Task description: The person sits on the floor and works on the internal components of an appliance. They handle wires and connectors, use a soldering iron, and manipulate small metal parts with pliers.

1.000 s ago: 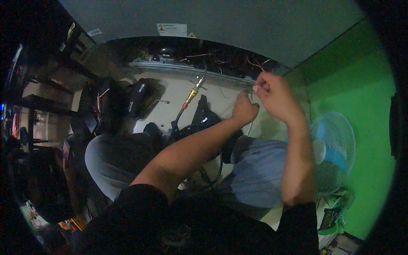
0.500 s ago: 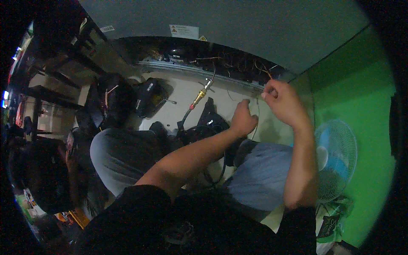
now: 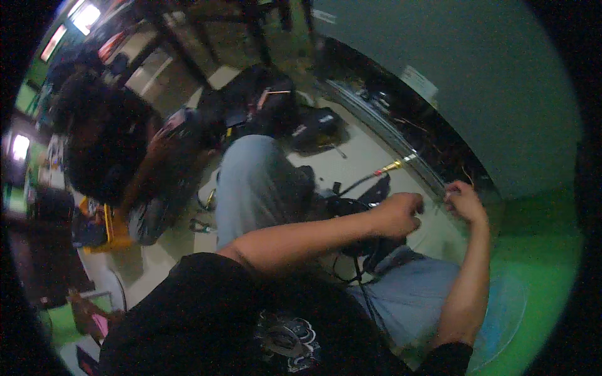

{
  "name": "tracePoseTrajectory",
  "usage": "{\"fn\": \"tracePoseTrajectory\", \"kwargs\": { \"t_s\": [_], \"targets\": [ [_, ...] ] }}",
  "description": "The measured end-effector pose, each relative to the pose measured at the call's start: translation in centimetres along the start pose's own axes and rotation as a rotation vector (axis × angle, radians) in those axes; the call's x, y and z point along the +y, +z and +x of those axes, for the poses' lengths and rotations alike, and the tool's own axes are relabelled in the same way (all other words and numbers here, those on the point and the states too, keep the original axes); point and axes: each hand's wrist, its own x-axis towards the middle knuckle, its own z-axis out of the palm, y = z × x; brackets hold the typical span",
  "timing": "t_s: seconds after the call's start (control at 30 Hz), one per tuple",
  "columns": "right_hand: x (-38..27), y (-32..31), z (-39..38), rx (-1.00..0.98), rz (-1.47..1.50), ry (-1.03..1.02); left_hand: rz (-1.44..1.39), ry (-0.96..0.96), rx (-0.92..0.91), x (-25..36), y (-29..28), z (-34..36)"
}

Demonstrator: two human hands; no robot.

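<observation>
Wire (image 3: 434, 202) between 2 hands' (image 3: 401, 214) grips

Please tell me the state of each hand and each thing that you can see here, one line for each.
Left hand: closed in a fist, raised near the right hand.
Right hand: fingers pinched together; what they grip is too small to tell.
Screwdriver: lying flat on the floor, untouched.
Black bag: on the floor, apart from both hands.

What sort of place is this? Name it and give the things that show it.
Probably a repair workshop floor: loose wires in an open panel, black tool bags on the pale floor, and a screwdriver.
</observation>
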Motion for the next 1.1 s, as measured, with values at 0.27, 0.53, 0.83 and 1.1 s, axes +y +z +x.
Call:
{"fn": "tracePoseTrajectory", "kwargs": {
  "t_s": [0.27, 0.53, 0.83, 1.1],
  "targets": [
    [4.6, 4.1, 3.6, -0.098, 0.153, 0.222, -0.129, -0.013, 0.158, 1.1, -3.8, -7.1],
    [2.9, 4.8, 1.2, 0.091, 0.307, 0.161, -0.090, 0.130, -0.092, 1.3, 0.3, -8.2],
    [2.9, 4.9, -0.5, -0.161, -0.132, 0.005, -0.037, 0.521, 0.456, 6.0, -6.6, -11.1],
    [4.1, 4.0, 0.7, -0.193, -0.013, 0.347, 0.262, -0.089, 1.367, -15.9, -25.9, -18.7]
  ]
}}
